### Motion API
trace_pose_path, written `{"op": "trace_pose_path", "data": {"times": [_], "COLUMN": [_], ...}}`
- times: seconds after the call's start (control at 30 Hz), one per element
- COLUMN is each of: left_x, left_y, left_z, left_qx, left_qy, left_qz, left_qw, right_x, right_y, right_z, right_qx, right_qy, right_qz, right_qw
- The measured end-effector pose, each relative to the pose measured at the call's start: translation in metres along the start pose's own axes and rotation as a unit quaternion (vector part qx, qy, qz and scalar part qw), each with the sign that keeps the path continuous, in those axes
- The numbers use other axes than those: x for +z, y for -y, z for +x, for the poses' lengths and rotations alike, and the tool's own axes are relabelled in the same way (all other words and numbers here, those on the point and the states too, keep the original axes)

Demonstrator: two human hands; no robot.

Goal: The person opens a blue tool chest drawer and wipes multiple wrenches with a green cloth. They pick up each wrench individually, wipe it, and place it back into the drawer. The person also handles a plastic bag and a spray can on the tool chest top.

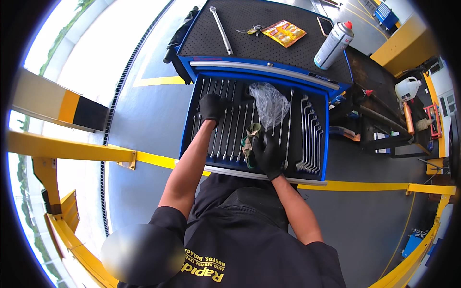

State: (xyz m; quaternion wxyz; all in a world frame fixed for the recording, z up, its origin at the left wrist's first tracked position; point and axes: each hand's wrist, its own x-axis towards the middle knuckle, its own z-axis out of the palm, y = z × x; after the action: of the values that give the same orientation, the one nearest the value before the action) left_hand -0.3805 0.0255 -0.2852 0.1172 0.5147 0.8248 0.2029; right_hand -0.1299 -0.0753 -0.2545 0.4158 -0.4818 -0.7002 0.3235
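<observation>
My left hand (211,106), in a black glove, is closed over the upper left part of the open drawer (185,139), above a row of wrenches (238,132). Whatever its fingers hold is hidden beneath it. A crumpled, camouflage-patterned rag (250,140) with some green at its lower edge is gripped by my gloved right hand (270,156) near the drawer's front. Beside the rag lies a clear plastic bag (270,103), resting on some of the wrenches. Offset ring wrenches (311,139) lie side by side in the drawer's right part.
The blue tool cabinet's black mat top (249,31) carries a long ratchet handle (221,30), keys (254,30), a yellow packet (284,33), a phone (325,26) and a spray can (333,45). A dark workbench (384,110) stands right. Yellow rails (72,146) flank me.
</observation>
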Motion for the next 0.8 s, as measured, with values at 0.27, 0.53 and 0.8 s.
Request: {"op": "trace_pose_path", "data": {"times": [0.27, 0.53, 0.8], "left_x": [-0.004, 0.020, 0.030], "left_y": [-0.036, -0.044, -0.045], "left_z": [-0.023, -0.028, -0.020], "left_qx": [-0.109, -0.169, -0.157], "left_qy": [-0.040, -0.133, -0.122], "left_qz": [0.026, -0.057, -0.052], "left_qw": [0.993, 0.975, 0.979], "right_x": [0.013, 0.013, 0.006], "right_y": [-0.021, -0.022, -0.011], "right_z": [-0.001, 0.002, 0.002], "right_qx": [-0.032, -0.008, -0.017], "right_qy": [-0.009, -0.017, -0.025], "right_qz": [0.024, 0.020, 0.010], "right_qw": [0.999, 1.000, 0.999]}}
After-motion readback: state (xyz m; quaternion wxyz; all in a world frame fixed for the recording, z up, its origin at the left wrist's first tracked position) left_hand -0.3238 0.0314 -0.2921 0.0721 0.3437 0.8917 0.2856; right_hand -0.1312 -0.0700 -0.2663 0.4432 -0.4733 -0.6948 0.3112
